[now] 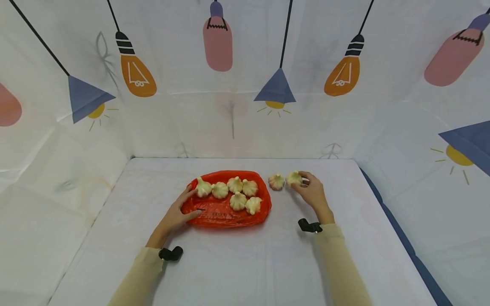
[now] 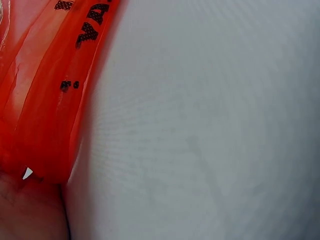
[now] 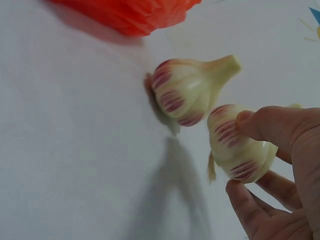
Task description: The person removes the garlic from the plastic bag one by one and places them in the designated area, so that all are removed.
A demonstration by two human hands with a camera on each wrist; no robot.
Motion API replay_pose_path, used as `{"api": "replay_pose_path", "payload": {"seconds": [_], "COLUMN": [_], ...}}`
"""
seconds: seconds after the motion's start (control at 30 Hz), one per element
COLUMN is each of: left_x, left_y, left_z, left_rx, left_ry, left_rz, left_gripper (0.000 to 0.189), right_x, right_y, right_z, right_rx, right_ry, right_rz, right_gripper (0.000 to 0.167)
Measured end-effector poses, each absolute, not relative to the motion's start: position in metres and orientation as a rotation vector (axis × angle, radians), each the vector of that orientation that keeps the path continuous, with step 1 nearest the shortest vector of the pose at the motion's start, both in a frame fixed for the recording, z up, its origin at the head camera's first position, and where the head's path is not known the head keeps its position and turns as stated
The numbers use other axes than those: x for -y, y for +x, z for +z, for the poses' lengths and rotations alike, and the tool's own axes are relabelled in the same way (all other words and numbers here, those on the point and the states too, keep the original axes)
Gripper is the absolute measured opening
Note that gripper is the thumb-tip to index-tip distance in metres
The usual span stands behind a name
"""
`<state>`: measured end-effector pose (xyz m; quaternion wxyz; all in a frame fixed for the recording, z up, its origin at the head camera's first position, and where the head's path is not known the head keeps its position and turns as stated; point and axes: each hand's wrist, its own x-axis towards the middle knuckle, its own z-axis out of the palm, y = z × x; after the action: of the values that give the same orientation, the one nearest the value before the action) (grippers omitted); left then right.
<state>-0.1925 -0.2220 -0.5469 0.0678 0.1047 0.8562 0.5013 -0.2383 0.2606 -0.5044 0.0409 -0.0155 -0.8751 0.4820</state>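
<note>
My right hand (image 1: 314, 194) pinches a garlic bulb (image 1: 294, 178) between thumb and fingers, and in the right wrist view the purple streaks on this bulb (image 3: 242, 142) show. Just left of it, a second garlic bulb (image 3: 187, 90) lies on the white surface, its stem pointing to the upper right in that view. Several pale garlic bulbs (image 1: 238, 201) sit in a container covered with red plastic (image 1: 214, 219). Over the container's left end rests my left hand (image 1: 178, 214), thumb and fingers spread apart. Its fingers are hidden in the left wrist view, where printed red plastic (image 2: 55, 100) shows.
The white table (image 1: 237, 267) extends around the container. Behind and beside it hang white sheets printed with lamps and bulbs (image 1: 245, 123). A dark blue strip (image 1: 398, 229) runs along the table's right edge. Each wrist wears a black device (image 1: 171, 253).
</note>
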Motion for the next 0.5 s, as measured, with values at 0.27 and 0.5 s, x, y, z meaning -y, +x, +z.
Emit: {"api": "replay_pose_path", "payload": {"seconds": [0.27,0.5], "left_x": [0.222,0.222], "left_y": [-0.194,-0.192], "left_z": [-0.549,-0.548], "left_rx": [-2.563,-2.592], "left_ry": [0.306,0.309], "left_rz": [1.528,1.495], "left_gripper": [0.079,0.082], "right_x": [-0.263,-0.261], "right_y": [-0.241,-0.246], "right_z": [-0.516,-0.523], "right_rx": [2.691,2.669], "right_ry": [-0.115,-0.128], "right_rz": [1.519,1.528], "right_gripper": [0.061,0.061]}}
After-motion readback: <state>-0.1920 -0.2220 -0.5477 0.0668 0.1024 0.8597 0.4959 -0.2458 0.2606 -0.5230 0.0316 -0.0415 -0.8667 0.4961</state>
